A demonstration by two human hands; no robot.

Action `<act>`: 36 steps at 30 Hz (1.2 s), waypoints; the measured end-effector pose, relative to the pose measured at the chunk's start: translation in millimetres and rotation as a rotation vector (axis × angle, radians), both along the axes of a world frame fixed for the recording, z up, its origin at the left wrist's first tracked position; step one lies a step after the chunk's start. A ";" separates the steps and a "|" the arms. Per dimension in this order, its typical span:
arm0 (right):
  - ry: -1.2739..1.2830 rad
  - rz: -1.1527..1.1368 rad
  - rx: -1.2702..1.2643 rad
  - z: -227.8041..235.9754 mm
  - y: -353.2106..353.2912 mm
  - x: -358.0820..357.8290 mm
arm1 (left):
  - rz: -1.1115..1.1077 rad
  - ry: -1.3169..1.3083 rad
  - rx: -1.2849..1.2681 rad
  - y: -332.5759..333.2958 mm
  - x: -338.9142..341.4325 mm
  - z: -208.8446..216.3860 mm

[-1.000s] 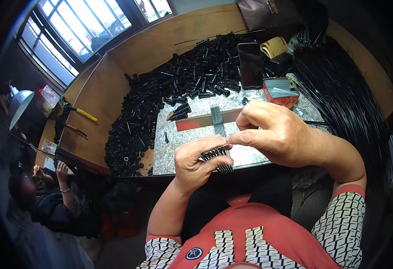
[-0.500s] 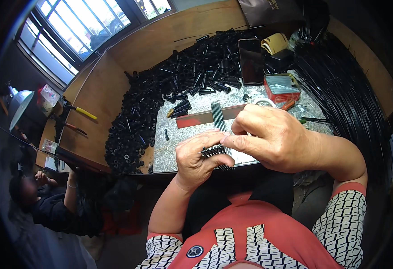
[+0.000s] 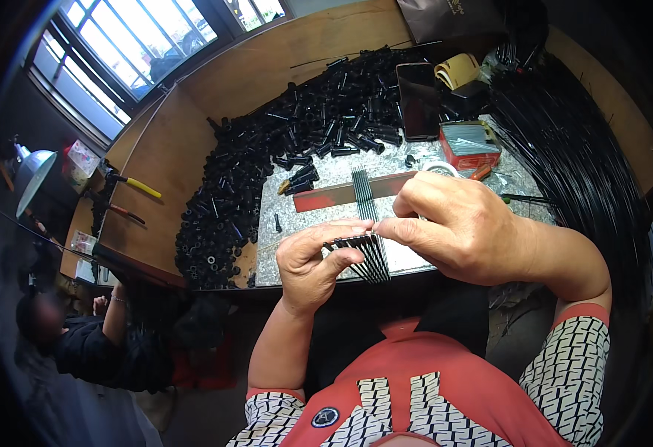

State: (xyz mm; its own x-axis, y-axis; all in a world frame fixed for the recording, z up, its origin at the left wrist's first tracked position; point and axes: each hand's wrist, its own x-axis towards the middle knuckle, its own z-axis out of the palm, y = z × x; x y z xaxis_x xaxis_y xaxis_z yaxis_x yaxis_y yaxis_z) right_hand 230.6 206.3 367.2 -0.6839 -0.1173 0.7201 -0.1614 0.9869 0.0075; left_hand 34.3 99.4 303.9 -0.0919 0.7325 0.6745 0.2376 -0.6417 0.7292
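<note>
A row of thin dark metal rods [image 3: 373, 266] lies side by side in my left hand [image 3: 304, 262], thumb below and fingers above. Their near ends fan out over the slab's front edge, and their far ends cross a flat red-and-grey bar [image 3: 326, 197]. My right hand [image 3: 464, 227] is closed in a pinch at the right side of the row, beside my left fingertips. Whatever lies between those right fingertips is too small to make out. Under both hands is a speckled stone slab [image 3: 280, 255].
Black tubular parts [image 3: 230, 179] heap along the back and left. A phone [image 3: 418, 100] stands near a red box of thin pins [image 3: 469, 149]. Long black rods [image 3: 572, 141] pile on the right. Wooden boards [image 3: 155, 179] wall the bench. Another person [image 3: 110, 335] sits at left.
My left hand has shifted slightly left and turned, and the rods' near ends now spread into a wider fan. My right hand has barely moved and stays pinched.
</note>
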 end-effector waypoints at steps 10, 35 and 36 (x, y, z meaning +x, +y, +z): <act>-0.060 0.045 -0.078 4.3 7.1 5.0 | 0.014 0.090 0.027 3.8 5.3 1.4; -0.215 0.010 -0.337 16.6 -22.1 -24.0 | 0.220 0.723 0.007 -0.3 -4.1 -80.9; -0.216 0.013 -0.336 18.0 -21.8 -24.3 | 0.186 0.894 -0.109 0.5 -7.3 -95.1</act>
State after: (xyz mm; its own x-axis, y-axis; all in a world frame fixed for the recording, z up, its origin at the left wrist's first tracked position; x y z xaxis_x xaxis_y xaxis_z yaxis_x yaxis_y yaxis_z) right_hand 206.3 184.5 385.3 -0.8240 0.0908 0.5593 -0.1360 0.9265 -0.3508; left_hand 27.0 99.9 208.8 0.3081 0.8218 0.4793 0.8348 -0.4751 0.2782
